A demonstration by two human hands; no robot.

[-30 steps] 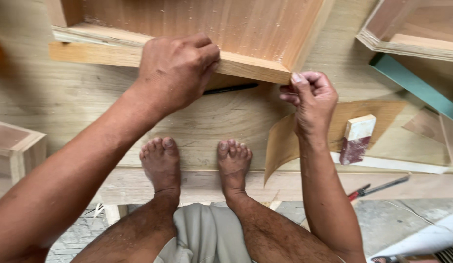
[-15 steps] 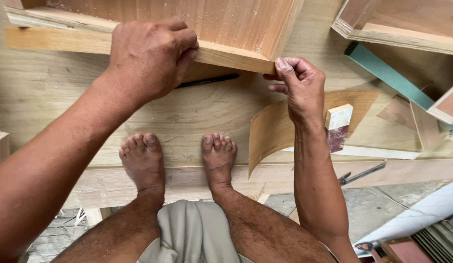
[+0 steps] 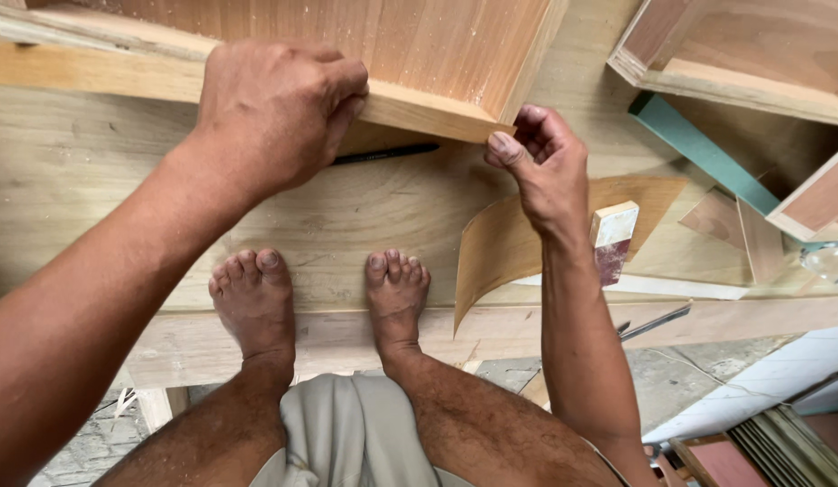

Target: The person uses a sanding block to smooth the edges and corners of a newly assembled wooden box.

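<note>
Wooden box (image 3: 347, 54), at twelve o'clock on the plywood bench (image 3: 121, 180): judged stiff, heavy, sharp-edged, best taken along its front rail. Left hand (image 3: 274, 113) grips that rail; right hand (image 3: 540, 162) pinches the corner at two o'clock. Compared with a second ago, the box sits nearer and the sanding block (image 3: 611, 239) has shifted rightward.
</note>
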